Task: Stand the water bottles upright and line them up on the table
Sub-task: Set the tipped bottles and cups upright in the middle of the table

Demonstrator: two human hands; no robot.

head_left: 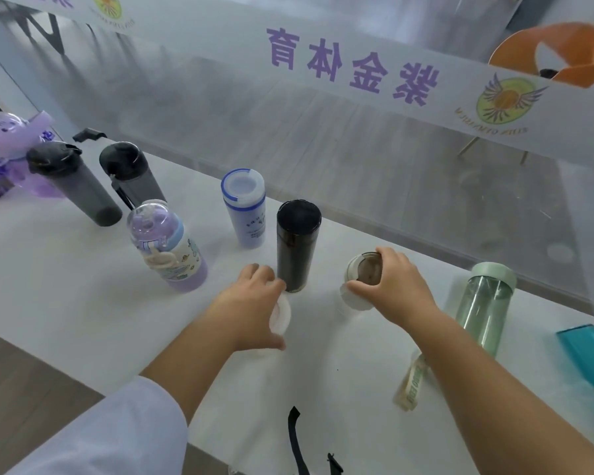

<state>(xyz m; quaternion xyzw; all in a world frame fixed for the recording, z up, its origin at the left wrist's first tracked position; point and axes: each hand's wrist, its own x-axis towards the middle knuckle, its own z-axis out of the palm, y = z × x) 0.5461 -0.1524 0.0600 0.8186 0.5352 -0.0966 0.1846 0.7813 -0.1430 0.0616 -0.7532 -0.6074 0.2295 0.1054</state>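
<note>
While the right hand [395, 289] is gripping a clear bottle [362, 272], the left hand [251, 306] is curling round a white cap [282, 318]; a black flask [297, 248] is standing upright between them.

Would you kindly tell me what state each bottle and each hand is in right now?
purple cartoon bottle: upright
left grey bottle: upright
right grey bottle: upright
purple dome-lid bottle: upright
blue-white bottle: upright
black bottle: upright
green bottle: upright
teal bottle: lying down
clear bottle: gripped by right hand, pose unclear
left hand: over a white lid, grip unclear
</note>
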